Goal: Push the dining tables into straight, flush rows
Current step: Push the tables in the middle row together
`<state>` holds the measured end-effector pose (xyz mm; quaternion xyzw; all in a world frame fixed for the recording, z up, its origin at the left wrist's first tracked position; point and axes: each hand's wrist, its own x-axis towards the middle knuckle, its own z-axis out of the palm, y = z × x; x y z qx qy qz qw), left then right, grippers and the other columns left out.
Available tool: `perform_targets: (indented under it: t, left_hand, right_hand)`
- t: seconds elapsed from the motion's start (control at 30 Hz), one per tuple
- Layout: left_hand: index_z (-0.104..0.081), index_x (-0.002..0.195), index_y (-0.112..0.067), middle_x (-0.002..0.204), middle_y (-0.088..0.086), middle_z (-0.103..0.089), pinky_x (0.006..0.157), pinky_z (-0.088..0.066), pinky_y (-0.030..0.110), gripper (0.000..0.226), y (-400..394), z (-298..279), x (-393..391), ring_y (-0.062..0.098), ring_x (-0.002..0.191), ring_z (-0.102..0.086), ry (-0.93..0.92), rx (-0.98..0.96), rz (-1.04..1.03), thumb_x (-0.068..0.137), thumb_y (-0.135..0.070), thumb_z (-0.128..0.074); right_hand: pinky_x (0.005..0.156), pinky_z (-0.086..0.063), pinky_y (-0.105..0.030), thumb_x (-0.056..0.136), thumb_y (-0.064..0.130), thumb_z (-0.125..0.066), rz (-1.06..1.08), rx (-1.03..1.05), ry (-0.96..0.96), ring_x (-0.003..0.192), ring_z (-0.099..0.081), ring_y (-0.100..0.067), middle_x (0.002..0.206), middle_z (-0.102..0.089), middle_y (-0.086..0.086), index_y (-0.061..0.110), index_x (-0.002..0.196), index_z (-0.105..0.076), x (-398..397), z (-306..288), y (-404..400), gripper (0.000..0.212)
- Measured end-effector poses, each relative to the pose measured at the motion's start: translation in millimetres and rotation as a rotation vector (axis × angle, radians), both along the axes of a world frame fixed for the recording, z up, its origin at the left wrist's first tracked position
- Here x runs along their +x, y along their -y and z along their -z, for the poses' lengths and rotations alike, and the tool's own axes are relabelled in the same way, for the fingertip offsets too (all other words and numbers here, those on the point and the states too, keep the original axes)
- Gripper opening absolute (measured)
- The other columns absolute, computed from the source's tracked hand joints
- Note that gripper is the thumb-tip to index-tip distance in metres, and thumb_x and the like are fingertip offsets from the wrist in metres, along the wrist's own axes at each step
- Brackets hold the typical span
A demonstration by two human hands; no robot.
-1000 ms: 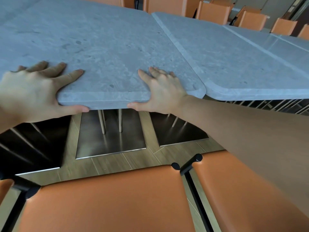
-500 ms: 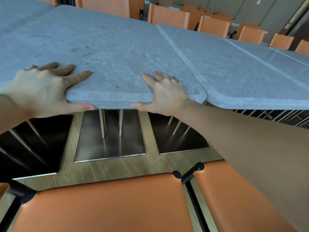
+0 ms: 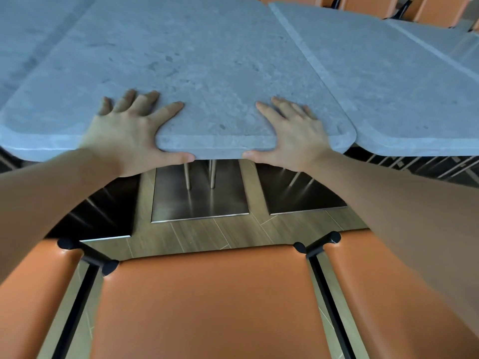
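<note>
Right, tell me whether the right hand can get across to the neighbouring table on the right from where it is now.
Probably yes. The right hand grips the near edge of the middle table, close to its rounded right corner, and the neighbouring table sits just past a narrow seam. Nothing lies on either top between them.

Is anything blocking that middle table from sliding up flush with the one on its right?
Nothing visible. Both the left hand and right hand already grip the middle table, and its side lies close along the right table, with nothing lodged between them.
</note>
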<state>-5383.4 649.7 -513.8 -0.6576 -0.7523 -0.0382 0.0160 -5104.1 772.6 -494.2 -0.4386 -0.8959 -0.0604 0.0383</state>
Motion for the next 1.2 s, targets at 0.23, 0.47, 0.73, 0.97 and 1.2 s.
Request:
perform_targets:
  t: [0.23,0.47,0.73,0.97,1.2]
  left_hand:
    - [-0.009,0.157,-0.052,0.166,0.001,-0.020,0.122,-0.012,0.059,0.128,4.3,-10.9,5.3,0.032,0.154,-0.011,-0.034,0.036,-0.045,0.043,-0.108,0.002]
    - [-0.022,0.157,-0.048,0.161,0.007,-0.031,0.119,-0.020,0.061,0.120,1.1,-5.6,2.8,0.036,0.151,-0.022,-0.069,0.101,-0.012,0.053,-0.107,-0.011]
    - [-0.019,0.156,-0.051,0.162,0.004,-0.031,0.120,-0.019,0.059,0.119,3.5,-4.8,2.2,0.033,0.151,-0.022,-0.029,0.105,-0.030,0.052,-0.109,-0.015]
    - [-0.001,0.157,-0.051,0.171,-0.005,-0.001,0.125,0.001,0.051,0.108,14.9,-13.3,24.9,0.025,0.157,0.004,0.094,-0.074,-0.207,0.066,-0.097,-0.036]
    - [0.010,0.159,-0.041,0.170,-0.002,0.013,0.126,0.002,0.046,0.096,41.1,-33.5,33.1,0.024,0.156,0.013,0.101,-0.267,-0.177,0.093,-0.061,-0.056]
  right_hand:
    - [0.122,-0.020,-0.054,0.055,0.099,-0.025,0.017,0.012,0.044,0.151,-0.024,-0.026,0.163,-0.027,-0.008,0.029,0.158,-0.022,-3.3,-0.4,-2.6,0.124]
    - [0.121,-0.022,-0.055,0.053,0.098,-0.024,0.008,0.020,0.048,0.150,-0.026,-0.028,0.162,-0.029,-0.009,0.028,0.157,-0.025,-2.7,-0.1,-5.6,0.126]
    - [0.120,-0.024,-0.053,0.057,0.098,-0.025,-0.013,0.042,0.050,0.149,-0.026,-0.027,0.160,-0.031,-0.010,0.027,0.157,-0.025,-1.7,1.7,-5.9,0.122]
    - [0.125,-0.009,-0.052,0.068,0.095,-0.033,0.042,-0.097,0.009,0.156,-0.008,-0.022,0.169,-0.011,-0.006,0.031,0.160,-0.009,0.0,-1.7,2.8,0.114]
    - [0.125,0.003,-0.048,0.091,0.077,-0.034,0.212,-0.154,-0.087,0.157,0.005,-0.021,0.170,-0.001,-0.004,0.025,0.162,-0.004,-0.1,5.7,46.5,0.093]
